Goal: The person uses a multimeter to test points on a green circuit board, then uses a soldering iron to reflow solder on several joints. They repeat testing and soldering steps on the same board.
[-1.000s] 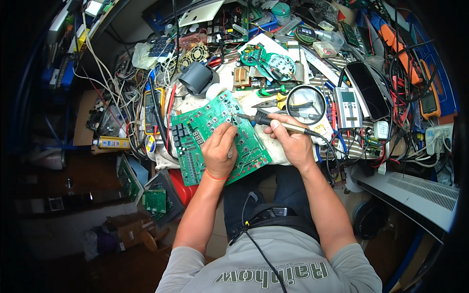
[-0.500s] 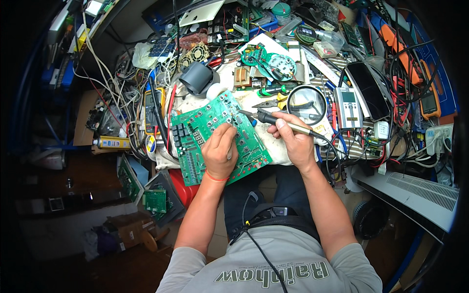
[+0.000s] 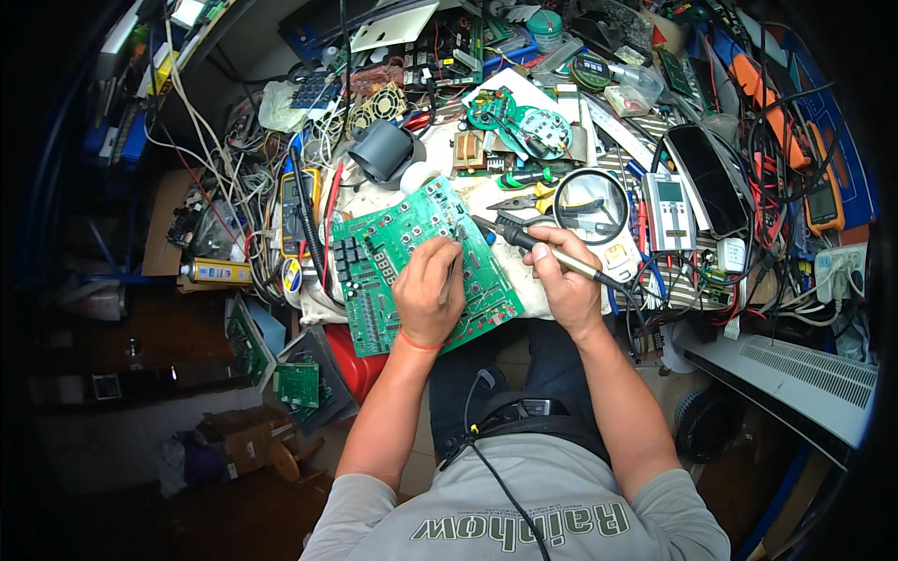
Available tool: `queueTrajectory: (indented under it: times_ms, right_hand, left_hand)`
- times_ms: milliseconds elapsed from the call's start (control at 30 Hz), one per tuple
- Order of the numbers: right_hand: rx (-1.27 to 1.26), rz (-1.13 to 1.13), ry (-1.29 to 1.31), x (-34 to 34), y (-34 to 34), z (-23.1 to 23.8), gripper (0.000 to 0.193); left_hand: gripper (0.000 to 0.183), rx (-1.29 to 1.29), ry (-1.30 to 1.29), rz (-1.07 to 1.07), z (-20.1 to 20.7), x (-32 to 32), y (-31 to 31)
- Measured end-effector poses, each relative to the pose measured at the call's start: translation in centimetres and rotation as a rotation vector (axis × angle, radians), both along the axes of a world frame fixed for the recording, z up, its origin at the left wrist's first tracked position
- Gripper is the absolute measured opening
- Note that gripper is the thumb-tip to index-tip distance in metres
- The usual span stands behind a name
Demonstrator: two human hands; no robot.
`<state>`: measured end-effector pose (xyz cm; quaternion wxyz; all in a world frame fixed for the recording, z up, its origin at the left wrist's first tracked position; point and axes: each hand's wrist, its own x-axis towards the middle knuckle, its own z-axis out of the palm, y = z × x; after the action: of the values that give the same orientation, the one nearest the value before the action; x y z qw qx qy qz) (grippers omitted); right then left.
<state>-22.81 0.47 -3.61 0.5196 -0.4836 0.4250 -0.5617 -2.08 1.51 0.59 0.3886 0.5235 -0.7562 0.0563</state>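
Note:
A green circuit board (image 3: 379, 309) with black relays, a digit display and several round buttons lies tilted across the near edge of the cloth-covered bench. Over its middle, my left hand (image 3: 430, 292) is closed with the fingertips pinched down close to the surface. A slim greyish sliver shows in its grip, too small to name. My right hand (image 3: 568, 285) is closed around a soldering iron (image 3: 578, 266), whose tip points left at the board's upper right edge. Beside the iron's front part is a black brush-like piece (image 3: 512, 227).
Beyond the iron lie pliers (image 3: 514, 202), a magnifying glass (image 3: 591, 206) and a green-handled tool (image 3: 526, 178). A grey cup-shaped holder (image 3: 382, 151) stands behind the board. Multimeters (image 3: 299, 210), a phone (image 3: 703, 178) and tangled cables crowd both sides.
The view has shifted slightly. The iron's tip has drawn a little right, away from the board's buttons, and the brush-like piece shows more. My left hand stays pinched over the board.

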Motion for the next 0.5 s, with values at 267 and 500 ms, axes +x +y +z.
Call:
queueTrajectory:
  times_ms: [267,500]
  right_hand:
    - [-0.165,-0.058,0.128,0.3,0.0,-0.1,0.021]
    - [-0.2,-0.015,0.215,0.0,0.0,0.0,0.022]
  left_hand:
    - [0.022,0.017,0.105,0.009,0.0,-0.2,-1.1]
    - [0.021,0.023,0.107,0.011,0.1,-0.3,-1.3]
